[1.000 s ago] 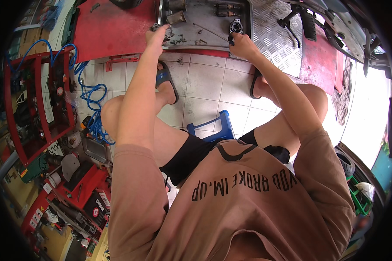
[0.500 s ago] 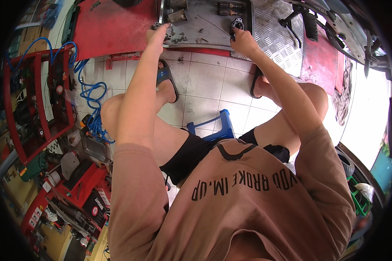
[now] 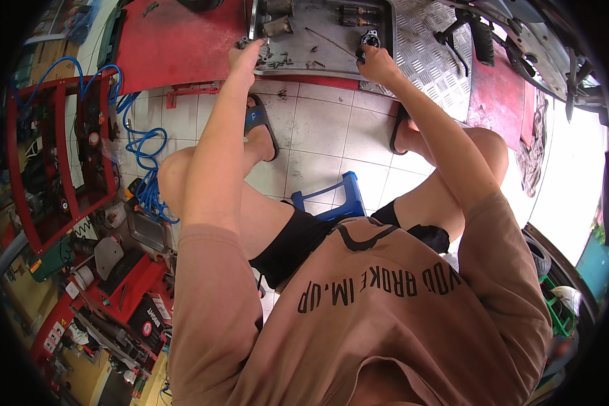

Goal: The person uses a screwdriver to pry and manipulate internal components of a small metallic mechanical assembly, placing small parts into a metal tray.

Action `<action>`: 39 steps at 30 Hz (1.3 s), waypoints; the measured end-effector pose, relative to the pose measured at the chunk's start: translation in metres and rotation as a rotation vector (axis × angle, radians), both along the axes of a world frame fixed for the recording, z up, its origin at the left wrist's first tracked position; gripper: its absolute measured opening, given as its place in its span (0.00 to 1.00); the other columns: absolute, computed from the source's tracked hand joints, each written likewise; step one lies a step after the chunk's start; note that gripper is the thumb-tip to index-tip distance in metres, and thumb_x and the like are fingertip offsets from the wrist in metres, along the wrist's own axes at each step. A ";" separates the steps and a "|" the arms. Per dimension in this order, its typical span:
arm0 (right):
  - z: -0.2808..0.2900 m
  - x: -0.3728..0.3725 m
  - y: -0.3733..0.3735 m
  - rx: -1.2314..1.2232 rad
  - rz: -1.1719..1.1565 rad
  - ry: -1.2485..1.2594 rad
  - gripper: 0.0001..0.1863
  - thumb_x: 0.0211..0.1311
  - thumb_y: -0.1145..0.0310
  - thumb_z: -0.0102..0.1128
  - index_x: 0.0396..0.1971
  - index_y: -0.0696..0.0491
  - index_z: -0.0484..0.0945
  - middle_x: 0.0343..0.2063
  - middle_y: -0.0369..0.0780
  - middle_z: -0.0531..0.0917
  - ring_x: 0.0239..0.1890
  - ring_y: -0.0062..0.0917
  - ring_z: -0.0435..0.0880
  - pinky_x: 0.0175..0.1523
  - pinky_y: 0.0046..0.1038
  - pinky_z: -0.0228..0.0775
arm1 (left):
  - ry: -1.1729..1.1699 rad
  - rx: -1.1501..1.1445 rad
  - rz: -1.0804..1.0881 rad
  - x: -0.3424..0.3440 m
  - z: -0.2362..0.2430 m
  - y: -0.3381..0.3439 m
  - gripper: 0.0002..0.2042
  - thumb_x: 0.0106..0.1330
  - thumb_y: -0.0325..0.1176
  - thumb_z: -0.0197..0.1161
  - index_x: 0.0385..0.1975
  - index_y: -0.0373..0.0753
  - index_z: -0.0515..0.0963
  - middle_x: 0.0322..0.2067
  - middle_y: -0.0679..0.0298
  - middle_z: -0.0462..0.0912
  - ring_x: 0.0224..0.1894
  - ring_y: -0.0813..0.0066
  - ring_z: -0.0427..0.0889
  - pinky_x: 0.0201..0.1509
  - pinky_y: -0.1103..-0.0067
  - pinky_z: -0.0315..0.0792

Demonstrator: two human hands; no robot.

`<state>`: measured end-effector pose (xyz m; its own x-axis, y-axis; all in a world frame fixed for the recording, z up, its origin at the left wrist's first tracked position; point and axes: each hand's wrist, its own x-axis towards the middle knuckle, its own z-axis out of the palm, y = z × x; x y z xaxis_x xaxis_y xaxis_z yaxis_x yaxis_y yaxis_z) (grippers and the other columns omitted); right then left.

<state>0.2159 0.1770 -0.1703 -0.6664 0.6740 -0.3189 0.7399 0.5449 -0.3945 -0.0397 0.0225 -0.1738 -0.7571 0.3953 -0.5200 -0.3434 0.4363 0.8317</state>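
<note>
Both my arms reach forward to a grey metal tray [image 3: 328, 68]. My left hand [image 3: 245, 59] is closed on a small grey metal part [image 3: 261, 50] at the tray's left edge; my fingers partly hide it. At the right side of the tray, my right hand [image 3: 379, 64] grips a black round part with a bright metal rim [image 3: 370, 38]. Between the hands lie a thin rod [image 3: 331, 42] and several small bolts [image 3: 284, 59]. Toward the back of the tray are a dull metal cylinder [image 3: 277, 27] and dark wound motor armatures [image 3: 356, 16].
A red work surface [image 3: 176, 47] stretches left of the tray, and a chequered metal plate [image 3: 423, 61] lies right of it, beside a motorbike [image 3: 541, 40]. A blue plastic stool [image 3: 345, 196] is between my legs. Blue hose [image 3: 142, 142] coils by a red rack [image 3: 61, 162].
The black part in my right hand has tilted slightly. My left hand stays at the tray's left edge with hardly any movement.
</note>
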 end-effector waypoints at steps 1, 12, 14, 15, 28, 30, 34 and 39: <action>0.000 -0.001 0.000 -0.008 -0.006 -0.017 0.19 0.53 0.65 0.54 0.45 0.56 0.76 0.42 0.52 0.81 0.48 0.46 0.79 0.54 0.40 0.72 | -0.005 0.002 -0.004 0.000 0.000 0.000 0.16 0.51 0.34 0.71 0.37 0.36 0.77 0.33 0.63 0.82 0.31 0.76 0.80 0.27 0.77 0.73; 0.037 -0.010 -0.030 -0.106 0.089 -0.097 0.24 0.51 0.66 0.53 0.52 0.51 0.75 0.43 0.51 0.81 0.48 0.45 0.80 0.54 0.38 0.72 | -0.007 0.015 -0.002 0.001 0.004 0.002 0.15 0.51 0.35 0.70 0.36 0.36 0.77 0.31 0.63 0.82 0.29 0.76 0.80 0.27 0.77 0.72; 0.048 -0.011 -0.037 -0.134 0.090 -0.095 0.25 0.50 0.66 0.53 0.52 0.49 0.76 0.43 0.52 0.81 0.48 0.44 0.80 0.54 0.38 0.72 | -0.005 0.017 -0.006 0.000 0.002 0.001 0.15 0.51 0.35 0.71 0.36 0.36 0.77 0.31 0.63 0.82 0.29 0.76 0.80 0.27 0.77 0.72; 0.054 -0.011 -0.039 -0.146 0.088 -0.095 0.25 0.50 0.67 0.53 0.52 0.49 0.76 0.43 0.52 0.81 0.48 0.44 0.80 0.54 0.38 0.72 | -0.004 0.020 -0.011 0.001 0.002 0.002 0.15 0.51 0.35 0.71 0.36 0.36 0.77 0.31 0.64 0.82 0.30 0.76 0.80 0.27 0.77 0.72; 0.073 -0.004 -0.017 -0.091 0.072 -0.024 0.26 0.48 0.58 0.61 0.41 0.65 0.78 0.30 0.56 0.82 0.38 0.44 0.84 0.47 0.35 0.75 | -0.240 0.165 0.090 -0.012 -0.005 -0.002 0.12 0.61 0.40 0.57 0.37 0.40 0.77 0.32 0.64 0.82 0.30 0.73 0.81 0.29 0.76 0.74; 0.090 0.002 -0.013 -0.121 0.077 -0.020 0.26 0.45 0.55 0.63 0.32 0.68 0.78 0.29 0.56 0.82 0.37 0.43 0.84 0.45 0.35 0.76 | -0.317 0.215 0.052 -0.012 0.002 -0.002 0.10 0.65 0.39 0.50 0.36 0.43 0.76 0.32 0.65 0.82 0.31 0.72 0.82 0.33 0.77 0.75; 0.103 0.020 -0.005 -0.200 0.018 0.036 0.27 0.45 0.52 0.64 0.30 0.66 0.80 0.25 0.53 0.83 0.34 0.41 0.84 0.44 0.34 0.76 | -0.446 0.310 0.020 0.007 0.032 0.008 0.11 0.65 0.38 0.48 0.37 0.42 0.75 0.36 0.61 0.82 0.40 0.68 0.80 0.46 0.70 0.74; 0.121 0.028 -0.006 -0.175 0.009 0.116 0.28 0.47 0.51 0.65 0.31 0.66 0.80 0.23 0.52 0.83 0.32 0.40 0.85 0.44 0.34 0.76 | -0.515 0.433 -0.027 0.032 0.071 0.021 0.11 0.61 0.36 0.53 0.38 0.39 0.75 0.39 0.60 0.81 0.43 0.65 0.80 0.50 0.66 0.72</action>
<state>0.2436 0.1712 -0.0495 -0.7113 0.6087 -0.3515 0.6794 0.4673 -0.5657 -0.0072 0.0431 -0.1026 -0.4419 0.6645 -0.6026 -0.7368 0.1143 0.6664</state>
